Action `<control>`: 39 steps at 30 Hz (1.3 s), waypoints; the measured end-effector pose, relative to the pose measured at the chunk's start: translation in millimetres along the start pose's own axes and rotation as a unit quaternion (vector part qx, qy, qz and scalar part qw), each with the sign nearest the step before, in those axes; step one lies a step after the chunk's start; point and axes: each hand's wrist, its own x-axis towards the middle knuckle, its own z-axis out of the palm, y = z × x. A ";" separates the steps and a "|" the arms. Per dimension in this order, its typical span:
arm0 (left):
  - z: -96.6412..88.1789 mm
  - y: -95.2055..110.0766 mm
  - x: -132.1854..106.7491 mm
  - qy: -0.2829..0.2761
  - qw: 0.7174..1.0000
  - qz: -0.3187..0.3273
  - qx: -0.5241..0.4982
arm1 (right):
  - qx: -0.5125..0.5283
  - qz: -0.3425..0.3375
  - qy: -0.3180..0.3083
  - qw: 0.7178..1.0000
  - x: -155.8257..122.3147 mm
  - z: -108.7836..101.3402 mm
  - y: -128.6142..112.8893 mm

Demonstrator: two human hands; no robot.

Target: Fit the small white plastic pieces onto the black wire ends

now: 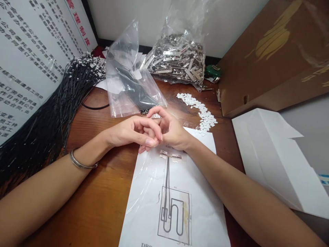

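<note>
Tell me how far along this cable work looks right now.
Done, apparently: a large bundle of black cables with white tips lies at the left. In hand: left hand and right hand meet over the drawing sheet; what they pinch is hidden. Left: white pieces and a bag of metal clips.

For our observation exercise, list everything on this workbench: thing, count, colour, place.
Wire bundle: one heap, black, left.
Bag of black parts: one, clear, centre back.
Bag of metal clips: one, silver, back.
Small tabs: many, white, right of centre.
Diagram sheet: one, white, front.
Cardboard box: one, brown, right.
White box: one, right front.
Table: wooden brown.
Bracelet: one, silver, left wrist.
Left hand, right hand: clasped together, centre.
</note>
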 end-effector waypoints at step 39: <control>14.1 -21.2 11.8 0.293 0.933 0.135 0.162 | -0.490 -0.254 0.227 0.802 -23.5 -10.5 -19.9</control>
